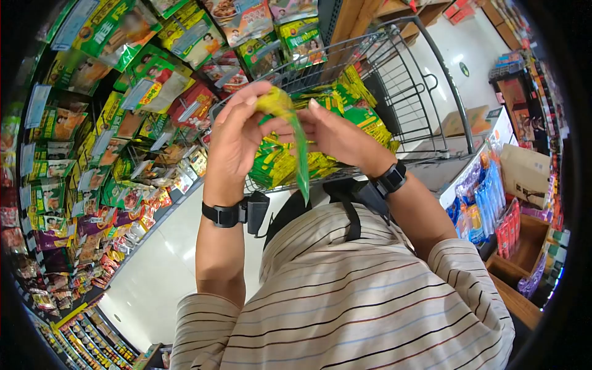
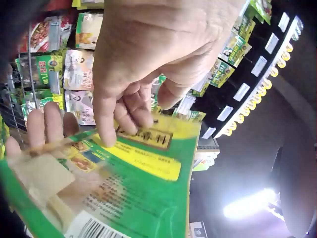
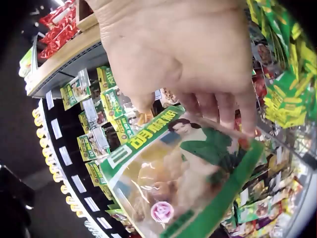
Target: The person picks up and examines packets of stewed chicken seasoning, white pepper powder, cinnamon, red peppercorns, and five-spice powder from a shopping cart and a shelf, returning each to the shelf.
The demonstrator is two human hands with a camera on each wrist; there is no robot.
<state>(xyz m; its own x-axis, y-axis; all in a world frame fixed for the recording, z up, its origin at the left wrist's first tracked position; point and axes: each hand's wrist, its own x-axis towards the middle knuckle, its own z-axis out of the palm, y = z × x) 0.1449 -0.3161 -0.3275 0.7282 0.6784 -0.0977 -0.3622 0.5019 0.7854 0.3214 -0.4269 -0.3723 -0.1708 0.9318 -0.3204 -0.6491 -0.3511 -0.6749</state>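
Dozens of glossy green, yellow and red food packets [image 1: 54, 168] line the shelving at the far left of the head view. Next comes the left hand [image 1: 233, 139], its thumb and fingers pinching the yellow top strip of a flat green-and-yellow plastic packet [image 1: 300, 154] with a clear window. This packet is up in front of the person's chest, between the two hands, and bows along its length, so it is probably light, limp and hardly fragile. The shiny film looks slippery; the flat top strip seems the best place to hold, leaving the filled middle unsqueezed. Just right of it, the right hand [image 1: 342, 132] has its fingers fairly straight behind the packet; whether they touch it I cannot tell. Beyond the hands, similar green-and-yellow packets [image 1: 364, 117] heap in a grey metal wire trolley [image 1: 449, 75]. Farther right are blue plastic-wrapped packs [image 1: 487, 191] and red plastic packs [image 1: 509, 229].
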